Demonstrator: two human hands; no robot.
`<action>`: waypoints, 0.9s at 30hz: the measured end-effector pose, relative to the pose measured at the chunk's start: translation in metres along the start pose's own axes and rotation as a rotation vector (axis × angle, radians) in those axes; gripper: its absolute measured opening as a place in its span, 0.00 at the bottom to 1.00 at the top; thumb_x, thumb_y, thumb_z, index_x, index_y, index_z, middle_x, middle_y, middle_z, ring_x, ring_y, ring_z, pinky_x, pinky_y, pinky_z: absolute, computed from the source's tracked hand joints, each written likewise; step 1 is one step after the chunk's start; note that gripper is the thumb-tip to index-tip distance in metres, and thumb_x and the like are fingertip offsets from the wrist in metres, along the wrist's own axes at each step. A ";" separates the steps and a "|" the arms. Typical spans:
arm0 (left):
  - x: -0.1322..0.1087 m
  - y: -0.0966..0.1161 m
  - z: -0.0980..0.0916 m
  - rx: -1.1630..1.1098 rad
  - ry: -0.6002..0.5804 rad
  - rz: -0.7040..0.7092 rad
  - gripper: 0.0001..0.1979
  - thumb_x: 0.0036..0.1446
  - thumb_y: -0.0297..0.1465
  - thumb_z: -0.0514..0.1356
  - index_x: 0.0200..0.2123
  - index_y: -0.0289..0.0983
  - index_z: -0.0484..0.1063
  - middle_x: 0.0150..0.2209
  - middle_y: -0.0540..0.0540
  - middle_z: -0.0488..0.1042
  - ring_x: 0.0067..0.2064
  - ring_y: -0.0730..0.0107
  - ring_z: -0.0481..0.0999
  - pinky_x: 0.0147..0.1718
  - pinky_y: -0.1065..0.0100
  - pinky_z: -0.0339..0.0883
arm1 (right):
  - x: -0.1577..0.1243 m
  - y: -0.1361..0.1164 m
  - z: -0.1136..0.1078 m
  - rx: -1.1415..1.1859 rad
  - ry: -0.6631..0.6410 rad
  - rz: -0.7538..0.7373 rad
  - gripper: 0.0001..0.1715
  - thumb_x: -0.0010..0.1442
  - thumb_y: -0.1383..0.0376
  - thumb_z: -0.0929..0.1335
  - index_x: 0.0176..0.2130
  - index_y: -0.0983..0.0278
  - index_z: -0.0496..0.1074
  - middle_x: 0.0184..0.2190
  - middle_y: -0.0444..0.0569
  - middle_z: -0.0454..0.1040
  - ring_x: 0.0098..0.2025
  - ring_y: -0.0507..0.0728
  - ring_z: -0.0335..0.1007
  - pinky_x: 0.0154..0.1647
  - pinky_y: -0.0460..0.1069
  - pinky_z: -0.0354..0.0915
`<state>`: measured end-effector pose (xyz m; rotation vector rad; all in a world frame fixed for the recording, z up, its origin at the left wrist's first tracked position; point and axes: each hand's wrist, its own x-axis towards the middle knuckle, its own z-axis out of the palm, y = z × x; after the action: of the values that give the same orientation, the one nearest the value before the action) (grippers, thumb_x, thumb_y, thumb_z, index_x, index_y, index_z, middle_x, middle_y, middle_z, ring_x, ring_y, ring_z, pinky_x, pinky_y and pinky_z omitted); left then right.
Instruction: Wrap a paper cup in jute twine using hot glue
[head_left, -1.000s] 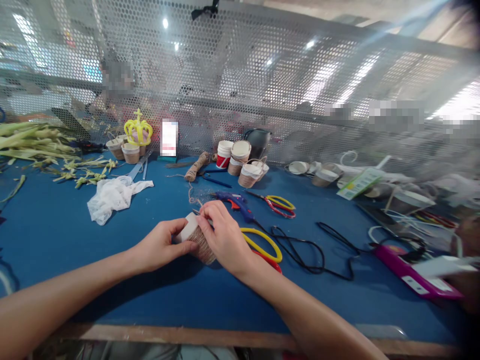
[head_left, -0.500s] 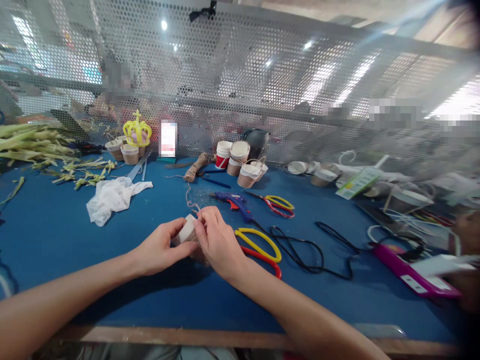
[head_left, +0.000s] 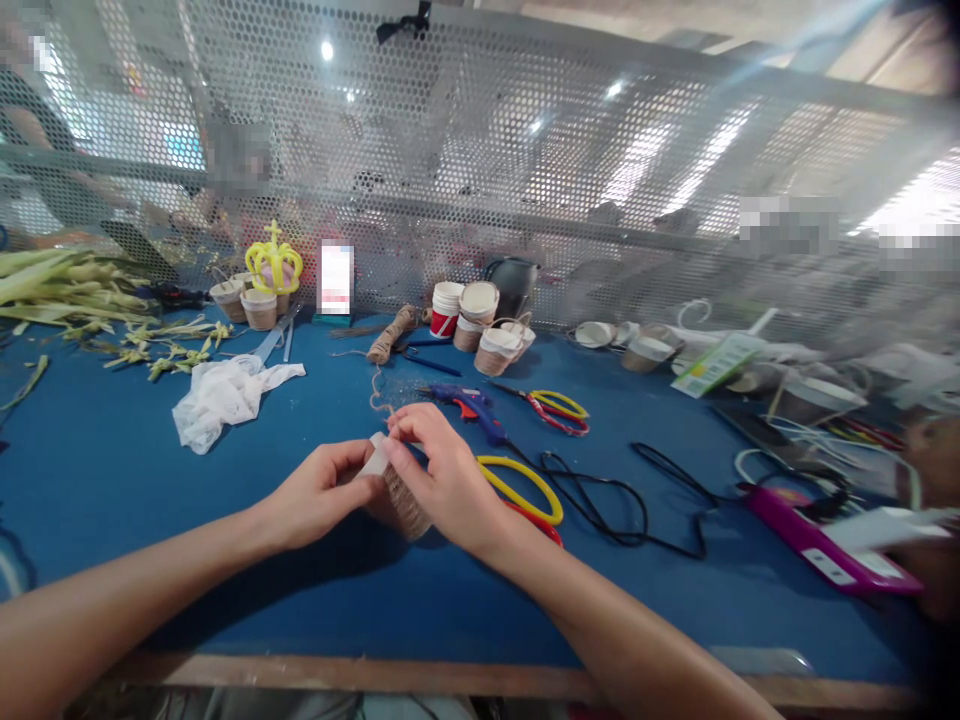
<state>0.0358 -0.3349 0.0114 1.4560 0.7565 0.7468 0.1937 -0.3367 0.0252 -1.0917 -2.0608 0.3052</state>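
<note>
A small paper cup (head_left: 401,500), white at the rim and ribbed with tightly wound brown string on its side, lies tipped between both hands just above the blue felt table (head_left: 112,470). It sits in the middle of the table, near its front edge. The left hand (head_left: 322,497) comes in from the left, its fingers closed around the cup's rim end, thumb on top. The right hand (head_left: 444,478) arches over the cup from the right, fingers bent, the tips pinching a thin, rough string (head_left: 377,395) against the cup. This one strand runs away in loose curls to a spool (head_left: 390,335) near the mesh wall.

Just beside the right hand lie one blue glue gun (head_left: 469,403) and two pairs of scissors with yellow and red handles, one (head_left: 525,485) partly under the wrist and one (head_left: 559,407) farther off. A glossy black cord (head_left: 622,500) loops to the right. One crumpled white cloth (head_left: 225,392) lies to the left.
</note>
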 end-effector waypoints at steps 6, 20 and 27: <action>-0.005 0.000 -0.003 0.283 -0.108 0.137 0.09 0.53 0.33 0.54 0.26 0.33 0.64 0.27 0.49 0.66 0.32 0.71 0.66 0.34 0.69 0.62 | 0.032 -0.001 -0.020 0.228 -0.195 0.117 0.07 0.56 0.66 0.64 0.29 0.66 0.68 0.27 0.45 0.70 0.30 0.50 0.64 0.32 0.46 0.61; -0.011 0.009 0.002 0.350 -0.221 0.399 0.07 0.54 0.28 0.55 0.25 0.33 0.67 0.45 0.41 0.65 0.50 0.61 0.64 0.53 0.60 0.54 | 0.070 0.023 0.028 -0.006 -0.817 0.366 0.18 0.48 0.63 0.70 0.13 0.68 0.65 0.10 0.38 0.58 0.15 0.45 0.52 0.16 0.43 0.50; -0.010 -0.005 -0.001 0.273 -0.115 0.433 0.04 0.54 0.28 0.56 0.30 0.35 0.69 0.54 0.41 0.57 0.55 0.59 0.58 0.55 0.57 0.53 | 0.067 0.036 -0.037 -0.289 -0.542 0.473 0.25 0.62 0.54 0.55 0.30 0.67 0.70 0.22 0.46 0.72 0.17 0.47 0.62 0.20 0.42 0.58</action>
<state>0.0290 -0.3421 0.0068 1.9280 0.4682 0.9001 0.2195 -0.2672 0.0665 -1.8398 -2.3337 0.6039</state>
